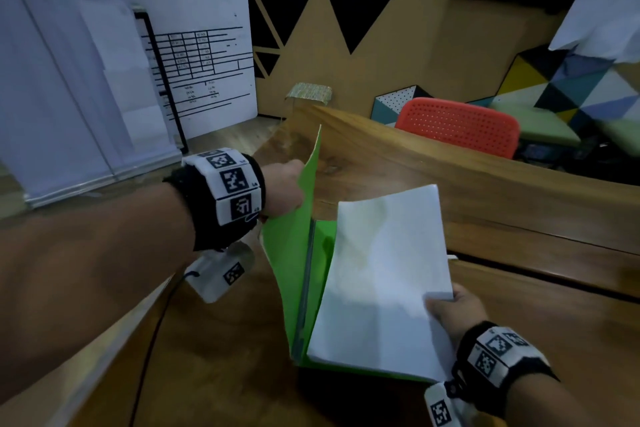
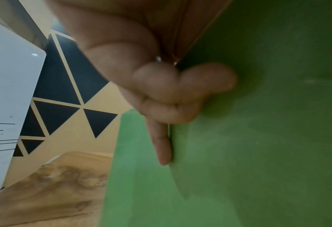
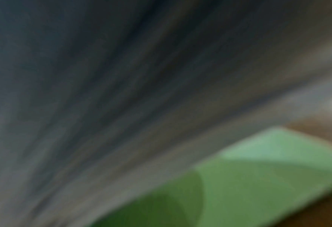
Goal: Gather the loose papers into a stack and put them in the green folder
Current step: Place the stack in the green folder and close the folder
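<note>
- On the wooden table [image 1: 519, 204], near the person, one green folder [image 1: 294, 253] is lying open, its lower leaf flat on the wood and its upper cover standing up on the left.
- One stack of white papers [image 1: 384, 281] is resting on the lower leaf, its far end curling upward; how many sheets are in it cannot be counted.
- Two hands are working: the left hand [image 1: 284, 189] is gripping the raised cover at its far left edge, and the right hand [image 1: 453, 310] is pinching the near right corner of the stack, thumb on top.
- Two marker-covered wristbands are showing, one on each wrist.
- One red perforated chair [image 1: 460, 125] is standing beyond the far edge of the table, on the right, with a whiteboard [image 1: 204, 62] at far left.
- From the left wrist, the fingers [image 2: 180, 86] are appearing curled against the green cover [image 2: 258, 138], with one finger lying along its edge; the head view is hiding these behind the cover.
- From the right wrist, only a blurred grey underside of the papers [image 3: 122, 92] and a patch of the folder [image 3: 258, 176] are appearing; the right fingers are not visible there.
</note>
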Demonstrator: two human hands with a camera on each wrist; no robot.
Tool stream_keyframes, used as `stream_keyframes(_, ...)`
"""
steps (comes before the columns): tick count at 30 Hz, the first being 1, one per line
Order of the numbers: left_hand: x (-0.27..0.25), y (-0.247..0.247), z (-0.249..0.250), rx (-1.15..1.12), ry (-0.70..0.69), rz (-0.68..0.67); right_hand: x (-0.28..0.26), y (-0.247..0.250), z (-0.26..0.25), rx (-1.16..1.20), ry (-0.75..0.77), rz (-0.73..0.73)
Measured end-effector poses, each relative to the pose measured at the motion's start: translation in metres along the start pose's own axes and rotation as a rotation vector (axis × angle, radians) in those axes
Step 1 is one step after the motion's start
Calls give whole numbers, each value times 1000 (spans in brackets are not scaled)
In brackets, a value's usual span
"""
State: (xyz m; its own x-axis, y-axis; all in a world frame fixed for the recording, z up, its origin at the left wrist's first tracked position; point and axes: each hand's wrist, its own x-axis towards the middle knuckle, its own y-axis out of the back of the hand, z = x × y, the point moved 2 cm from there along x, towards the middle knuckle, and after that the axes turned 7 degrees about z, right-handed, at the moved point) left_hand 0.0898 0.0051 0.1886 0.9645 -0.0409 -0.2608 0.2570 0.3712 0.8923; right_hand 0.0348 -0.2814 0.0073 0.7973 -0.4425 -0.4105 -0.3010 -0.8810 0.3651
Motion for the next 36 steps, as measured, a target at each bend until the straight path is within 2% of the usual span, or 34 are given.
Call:
stream_keyframes(7,-55,-15,-4,102,-58,-79,-37,-3,39,-27,-61,-74)
stream_keyframes(12,-78,-16,-10,99,-75,-31,-46,-7,52,-25,-82,-83)
stream_keyframes(18,-85,-22,-18,-2,-31,-1,-49,-9,68,-31,-110,-17)
stream_keyframes(26,-85,-28,-17,-107,-52,-37,-47,-17,74,-64,-116,-39)
stream_keyframes(36,-82,-37,-10,-103,-96,-52,-47,-17,80,-353,-63,-5)
